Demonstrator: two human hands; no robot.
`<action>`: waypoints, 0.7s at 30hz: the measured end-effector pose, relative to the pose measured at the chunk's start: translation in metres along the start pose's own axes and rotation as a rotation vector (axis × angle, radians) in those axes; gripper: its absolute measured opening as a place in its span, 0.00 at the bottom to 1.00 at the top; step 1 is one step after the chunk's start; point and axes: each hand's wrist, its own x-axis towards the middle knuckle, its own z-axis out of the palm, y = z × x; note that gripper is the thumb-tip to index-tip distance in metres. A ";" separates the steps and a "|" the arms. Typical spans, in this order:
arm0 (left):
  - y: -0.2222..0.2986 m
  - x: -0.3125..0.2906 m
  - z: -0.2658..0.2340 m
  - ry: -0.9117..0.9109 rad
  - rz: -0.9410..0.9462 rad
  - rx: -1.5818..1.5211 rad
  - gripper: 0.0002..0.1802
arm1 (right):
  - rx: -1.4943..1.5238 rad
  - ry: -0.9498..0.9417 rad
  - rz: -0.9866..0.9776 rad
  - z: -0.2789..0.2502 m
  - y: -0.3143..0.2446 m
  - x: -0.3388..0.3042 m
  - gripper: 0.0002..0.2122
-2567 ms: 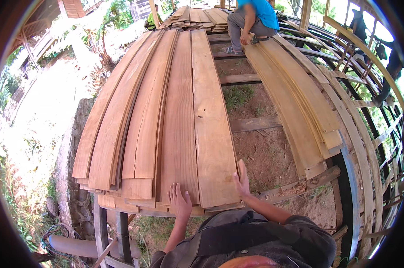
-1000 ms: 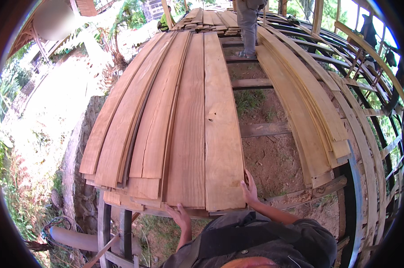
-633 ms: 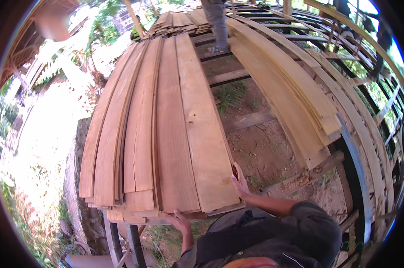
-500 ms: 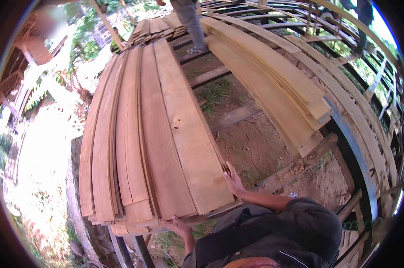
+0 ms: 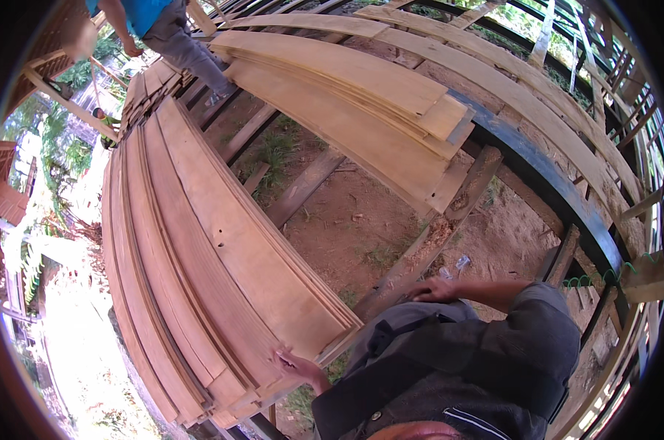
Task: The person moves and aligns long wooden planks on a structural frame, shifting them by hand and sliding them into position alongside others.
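Reddish-brown wooden planks (image 5: 189, 220) lie side by side in low stacks at my left, running away from me. The nearest stack has a paler top plank (image 5: 229, 235) with two small dark holes. My left hand (image 5: 294, 364) is at the near end of these planks, thumb and fingers apart, holding nothing; whether it touches the wood is unclear. Close to my right thigh, my right hand (image 5: 432, 290) hangs loosely bent with fingers outstretched and nothing visible in it. Its palm is hidden.
Lighter planks (image 5: 347, 110) are stacked ahead on the right, beside a dark beam (image 5: 545, 191). Wooden joists (image 5: 303, 187) cross gaps above bare soil (image 5: 339, 220). A person (image 5: 181, 37) in grey trousers stands at the far end; another person (image 5: 108, 119) is farther left.
My right hand has left the edge of the reddish planks and moved down beside my thigh. My left hand stays near the plank ends. The view has turned right.
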 end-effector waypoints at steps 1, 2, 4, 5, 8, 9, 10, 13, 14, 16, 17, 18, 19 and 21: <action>0.002 0.003 0.004 -0.149 -0.123 -0.090 0.21 | -0.008 0.040 0.068 -0.009 0.002 -0.013 0.24; 0.004 0.002 0.014 -0.186 -0.145 -0.108 0.19 | -0.017 0.079 0.135 -0.017 0.001 -0.028 0.23; 0.043 0.000 0.044 -0.150 -0.094 -0.069 0.17 | -0.160 0.081 0.263 -0.037 -0.001 -0.042 0.21; 0.072 -0.001 0.062 -0.081 -0.014 -0.008 0.17 | -0.291 0.051 0.321 -0.059 0.001 -0.041 0.18; 0.145 -0.010 0.101 -0.214 0.083 -0.180 0.26 | -0.528 0.344 0.204 -0.114 0.001 -0.041 0.13; 0.159 -0.010 0.115 -0.274 0.047 -0.233 0.28 | -0.447 0.552 0.170 -0.130 -0.003 -0.036 0.12; 0.172 -0.010 0.128 -0.322 0.007 -0.290 0.31 | -0.367 0.754 0.128 -0.149 -0.009 -0.026 0.12; 0.176 -0.014 0.161 -0.440 -0.006 -0.392 0.33 | -0.517 0.906 0.189 -0.225 -0.028 -0.004 0.13; 0.175 -0.014 0.173 -0.475 0.009 -0.417 0.32 | -0.557 0.988 0.155 -0.252 -0.031 0.006 0.13; 0.200 -0.019 0.180 -0.555 0.016 -0.365 0.30 | -0.590 1.183 0.120 -0.309 -0.041 0.029 0.15; 0.213 -0.020 0.183 -0.585 0.024 -0.339 0.29 | -0.608 1.230 0.144 -0.338 -0.044 0.043 0.17; 0.219 -0.021 0.186 -0.600 0.029 -0.310 0.29 | -0.624 1.277 0.161 -0.366 -0.048 0.057 0.19; 0.221 -0.024 0.185 -0.608 0.030 -0.278 0.28 | -0.678 1.269 0.164 -0.395 -0.054 0.068 0.22; 0.223 -0.026 0.185 -0.617 0.009 -0.228 0.27 | -0.753 1.263 0.191 -0.445 -0.055 0.091 0.25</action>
